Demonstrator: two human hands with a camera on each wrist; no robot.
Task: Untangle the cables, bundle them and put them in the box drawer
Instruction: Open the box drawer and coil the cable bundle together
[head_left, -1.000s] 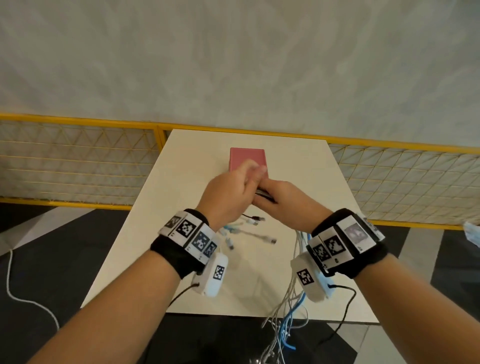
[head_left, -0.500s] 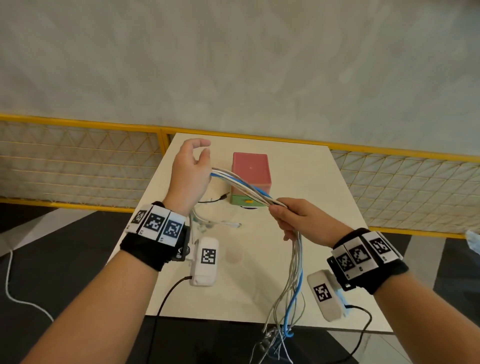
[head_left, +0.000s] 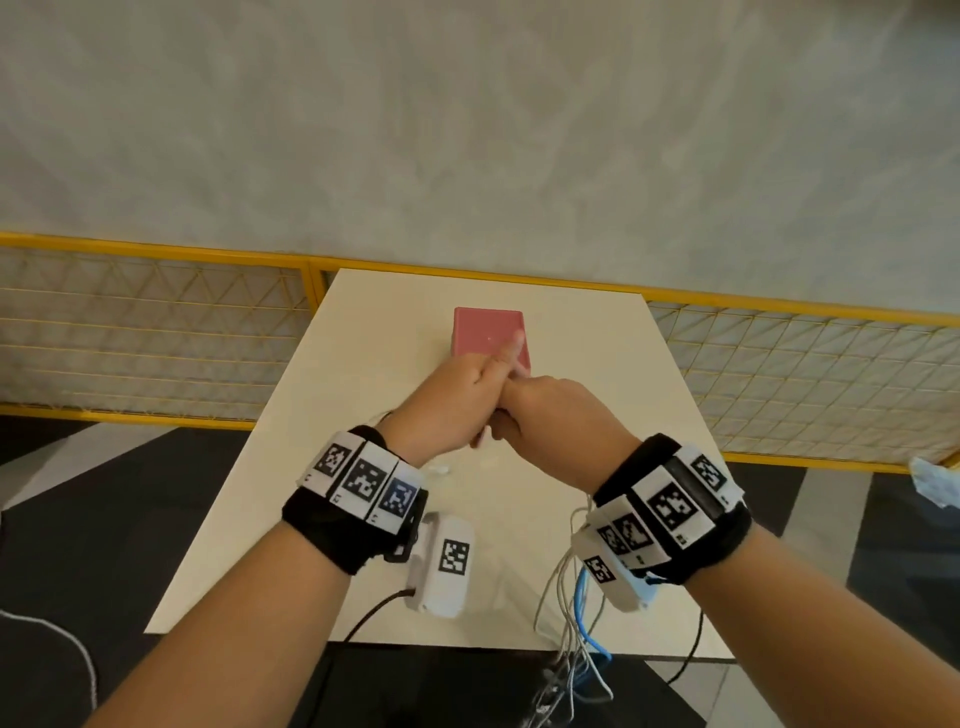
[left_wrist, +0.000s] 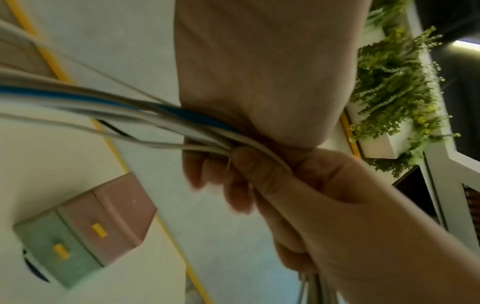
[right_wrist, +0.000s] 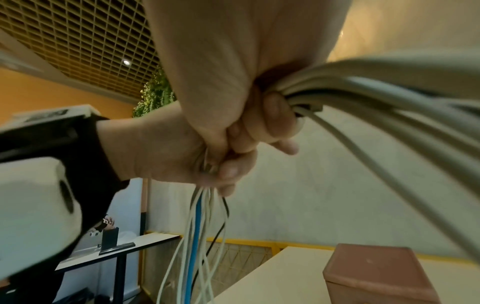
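My left hand and right hand meet above the middle of the table, just in front of the pink box. Both grip one bundle of grey, white and blue cables, whose free lengths hang past the table's front edge. In the right wrist view the left hand curls round the cables under the right palm, and a thick loop leaves to the right. In the left wrist view the cables run between the left palm and the right hand. The box shows a pink and a green drawer front, both closed.
The cream table stands against a yellow mesh fence and a pale wall. Dark floor lies on both sides, with a white cord at the left. A small white piece lies on the table below my left wrist.
My left hand, which held the cables out to the left, has swung back to the right hand. The stretched span has closed into a loop held by both hands.
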